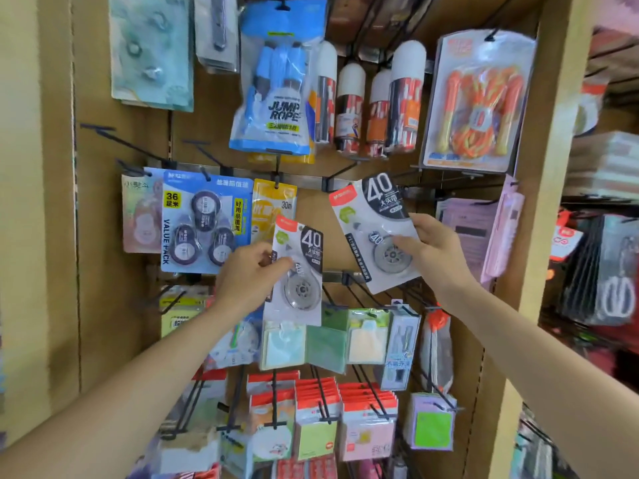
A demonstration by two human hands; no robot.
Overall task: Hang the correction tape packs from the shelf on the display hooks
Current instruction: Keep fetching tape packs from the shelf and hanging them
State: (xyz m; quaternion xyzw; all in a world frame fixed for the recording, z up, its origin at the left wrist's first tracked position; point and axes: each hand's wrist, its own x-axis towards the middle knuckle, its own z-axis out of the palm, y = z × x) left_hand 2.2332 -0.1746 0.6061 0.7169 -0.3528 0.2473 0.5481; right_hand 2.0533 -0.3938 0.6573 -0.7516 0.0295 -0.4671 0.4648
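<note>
Both forearms up from 6 o'clock, left hand [249,271] closed on upright tape pack [297,271], right hand [432,250] pinching second pack [377,229], long axis tilted toward 11 o'clock, its top just beside bare hook [340,172] at 12 o'clock, nearer right hand.

- Two correction tape packs, alike: white-grey card, red corner tab, black panel marked "40", clear round dispenser in a blister.
- Left pack [296,271]: near upright, leaning slightly right, held at its left edge, in front of the yellow 30m pack [273,205].
- Right pack [377,233]: tilted with top leaning left, gripped at its right edge, top corner near a display hook [340,172] on the rail.
</note>
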